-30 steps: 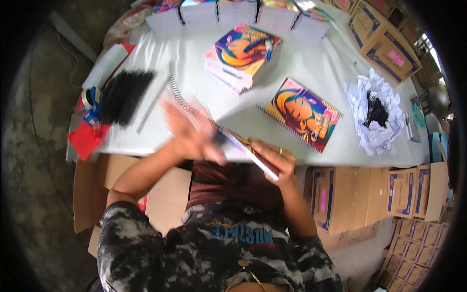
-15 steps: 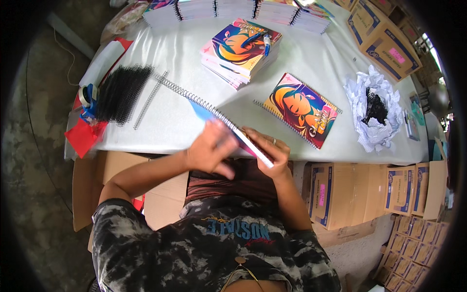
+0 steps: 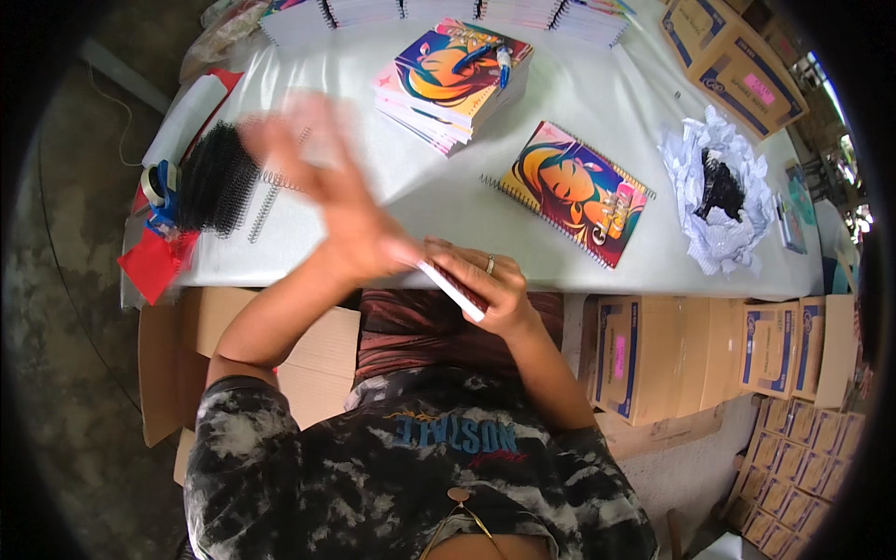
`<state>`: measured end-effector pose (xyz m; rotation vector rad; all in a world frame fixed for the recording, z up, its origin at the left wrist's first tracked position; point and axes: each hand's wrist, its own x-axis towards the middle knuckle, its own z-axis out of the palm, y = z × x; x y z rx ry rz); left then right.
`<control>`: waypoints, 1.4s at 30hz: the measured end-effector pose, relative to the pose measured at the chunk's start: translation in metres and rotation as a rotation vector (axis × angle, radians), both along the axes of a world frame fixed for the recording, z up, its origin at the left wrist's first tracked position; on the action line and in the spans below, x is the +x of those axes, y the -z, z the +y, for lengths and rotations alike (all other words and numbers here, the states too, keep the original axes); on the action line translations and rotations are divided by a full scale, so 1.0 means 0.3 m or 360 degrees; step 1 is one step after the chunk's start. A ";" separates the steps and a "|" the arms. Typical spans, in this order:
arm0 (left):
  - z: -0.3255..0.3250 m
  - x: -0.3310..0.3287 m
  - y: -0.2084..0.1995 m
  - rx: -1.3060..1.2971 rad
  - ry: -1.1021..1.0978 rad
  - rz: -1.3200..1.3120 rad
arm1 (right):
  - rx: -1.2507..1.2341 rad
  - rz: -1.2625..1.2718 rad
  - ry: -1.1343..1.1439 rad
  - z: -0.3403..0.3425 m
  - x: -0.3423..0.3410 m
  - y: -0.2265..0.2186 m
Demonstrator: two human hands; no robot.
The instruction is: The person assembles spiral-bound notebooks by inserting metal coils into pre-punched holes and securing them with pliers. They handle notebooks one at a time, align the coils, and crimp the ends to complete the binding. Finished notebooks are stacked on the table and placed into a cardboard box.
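My right hand [image 3: 490, 285] is closed around a notebook [image 3: 455, 293], seen nearly edge-on, its white page edge towards me. My left hand [image 3: 350, 210] stretches to the far left over the table, fingers spread and their tips smeared by motion. It hides most of the spiral wire that runs from the notebook; a short piece of wire coil [image 3: 280, 180] shows beside the fingers. A pile of black binding coils [image 3: 219, 177] lies left of that hand. Right of my hands, a notebook with a colourful illustrated cover [image 3: 574, 191] lies flat with a coil along its near edge.
A stack of printed notebooks [image 3: 457, 79] with blue pens [image 3: 502, 70] on top stands at the table's middle. Bound books [image 3: 439, 11] line the far edge. Crumpled paper [image 3: 695, 233] holds black pieces at right. Tape rolls [image 3: 161, 185] lie left; cartons [image 3: 653, 359] stand below the table.
My left hand has swung up and left from the notebook, out along the coil. My right hand, with the notebook, has shifted slightly left.
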<state>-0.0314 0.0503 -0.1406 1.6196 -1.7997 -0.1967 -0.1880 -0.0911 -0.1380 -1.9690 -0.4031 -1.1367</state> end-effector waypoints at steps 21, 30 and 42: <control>-0.111 -0.220 0.046 -0.0780 -0.0096 -0.0506 | 0.0332 0.0221 0.0076 -0.026 -0.008 0.020; -0.106 -0.234 0.104 -0.0902 -0.0189 -0.0566 | 0.0366 0.0279 0.0177 0.003 -0.004 -0.013; -0.191 -0.289 -0.333 -0.0080 -0.0522 0.1969 | 0.0100 0.0823 0.0616 -0.186 -0.200 -0.305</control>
